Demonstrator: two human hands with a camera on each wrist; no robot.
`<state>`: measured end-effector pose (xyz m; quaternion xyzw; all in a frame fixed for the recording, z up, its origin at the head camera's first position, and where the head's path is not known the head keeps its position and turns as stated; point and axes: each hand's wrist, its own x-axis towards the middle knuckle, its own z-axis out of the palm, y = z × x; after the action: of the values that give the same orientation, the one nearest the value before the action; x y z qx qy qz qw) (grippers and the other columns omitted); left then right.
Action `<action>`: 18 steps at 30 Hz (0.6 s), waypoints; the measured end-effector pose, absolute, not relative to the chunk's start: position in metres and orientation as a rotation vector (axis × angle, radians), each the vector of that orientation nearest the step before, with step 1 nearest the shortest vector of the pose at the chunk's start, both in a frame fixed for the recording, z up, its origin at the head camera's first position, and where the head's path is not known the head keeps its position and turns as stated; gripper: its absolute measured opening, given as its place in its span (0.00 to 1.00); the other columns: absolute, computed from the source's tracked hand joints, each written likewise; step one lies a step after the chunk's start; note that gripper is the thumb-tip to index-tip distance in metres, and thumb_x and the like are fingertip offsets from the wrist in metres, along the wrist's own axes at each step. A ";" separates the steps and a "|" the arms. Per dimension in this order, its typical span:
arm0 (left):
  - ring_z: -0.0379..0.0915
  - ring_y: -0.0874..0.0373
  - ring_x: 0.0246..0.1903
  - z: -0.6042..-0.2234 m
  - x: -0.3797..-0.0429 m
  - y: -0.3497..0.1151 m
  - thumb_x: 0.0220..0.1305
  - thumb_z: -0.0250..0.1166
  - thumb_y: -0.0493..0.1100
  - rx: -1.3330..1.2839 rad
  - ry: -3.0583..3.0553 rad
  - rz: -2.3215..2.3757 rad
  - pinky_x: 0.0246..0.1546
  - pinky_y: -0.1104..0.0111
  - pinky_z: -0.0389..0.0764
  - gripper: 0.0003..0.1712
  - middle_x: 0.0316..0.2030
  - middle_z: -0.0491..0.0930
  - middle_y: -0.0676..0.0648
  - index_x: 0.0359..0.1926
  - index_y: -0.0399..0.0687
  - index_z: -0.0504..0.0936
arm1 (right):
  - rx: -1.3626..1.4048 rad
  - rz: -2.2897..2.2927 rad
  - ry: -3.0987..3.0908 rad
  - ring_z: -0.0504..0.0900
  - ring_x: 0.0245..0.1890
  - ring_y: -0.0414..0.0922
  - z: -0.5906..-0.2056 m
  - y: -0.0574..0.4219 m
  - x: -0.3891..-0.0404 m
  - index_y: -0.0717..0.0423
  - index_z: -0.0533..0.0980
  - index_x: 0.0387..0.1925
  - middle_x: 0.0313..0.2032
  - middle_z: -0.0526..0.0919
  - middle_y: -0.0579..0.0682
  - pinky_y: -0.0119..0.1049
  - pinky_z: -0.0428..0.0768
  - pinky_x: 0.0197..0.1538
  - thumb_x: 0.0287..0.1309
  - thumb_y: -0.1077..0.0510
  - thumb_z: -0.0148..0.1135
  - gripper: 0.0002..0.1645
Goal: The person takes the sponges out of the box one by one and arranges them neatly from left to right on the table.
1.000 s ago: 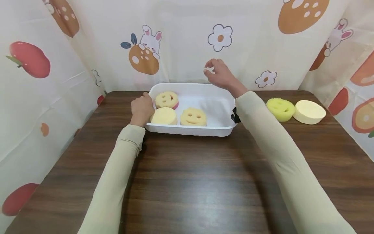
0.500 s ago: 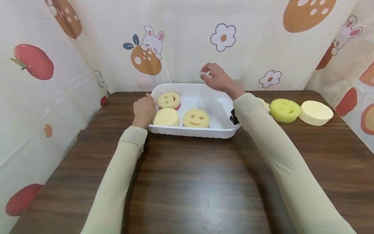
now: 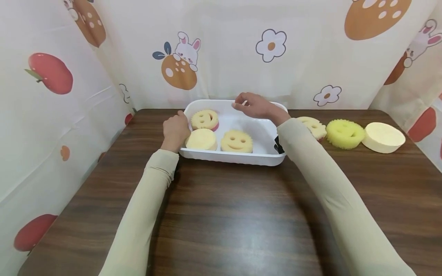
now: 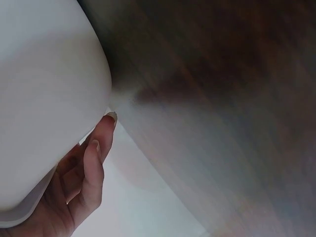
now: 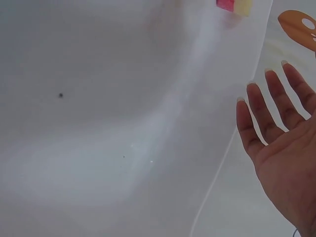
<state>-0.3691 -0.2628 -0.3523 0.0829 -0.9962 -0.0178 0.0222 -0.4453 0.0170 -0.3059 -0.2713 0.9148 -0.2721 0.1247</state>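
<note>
Your right grip (image 3: pixel 254 106) is now lower than before, released, just over the far rim of the white rectangular plastic tray (image 3: pixel 231 158). This tray lies on the brown wooden surface (image 3: pixel 221 214), long axis left to right; your left grip (image 3: pixel 175 130) grasps its left end.

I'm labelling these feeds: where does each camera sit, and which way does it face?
Head: worn on the head, facing forward and down at the tray and table; left hand, right hand and both sleeves show.
Left wrist: worn on that wrist, facing the tray's side and the table; the left hand shows.
Right wrist: worn on that wrist, facing into the tray, with patterned cloth beyond it; the right hand shows.
Shared: head and right wrist both show the right hand, tray and patterned cloth.
</note>
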 end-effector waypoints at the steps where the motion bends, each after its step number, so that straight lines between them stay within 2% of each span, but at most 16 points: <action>1: 0.82 0.38 0.44 -0.353 -0.369 -0.262 0.68 0.52 0.45 0.255 -3.087 -0.054 0.46 0.49 0.80 0.26 0.44 0.81 0.33 0.59 0.30 0.64 | -0.789 -0.793 2.658 0.68 0.67 0.52 -0.309 0.018 -0.445 0.51 0.69 0.62 0.64 0.72 0.52 0.51 0.70 0.68 0.70 0.34 0.47 0.31; 18: 0.81 0.38 0.45 -0.353 -0.372 -0.262 0.67 0.52 0.46 0.264 -3.076 -0.050 0.47 0.49 0.80 0.27 0.45 0.81 0.33 0.59 0.30 0.64 | -0.914 -0.745 2.532 0.68 0.66 0.49 -0.327 0.016 -0.443 0.44 0.72 0.59 0.59 0.76 0.46 0.50 0.66 0.70 0.69 0.35 0.50 0.26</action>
<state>-0.3717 -0.2615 -0.3534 0.0855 -0.9958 -0.0161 0.0268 -0.4428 0.0160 -0.3269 -0.3224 0.8927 -0.2628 0.1734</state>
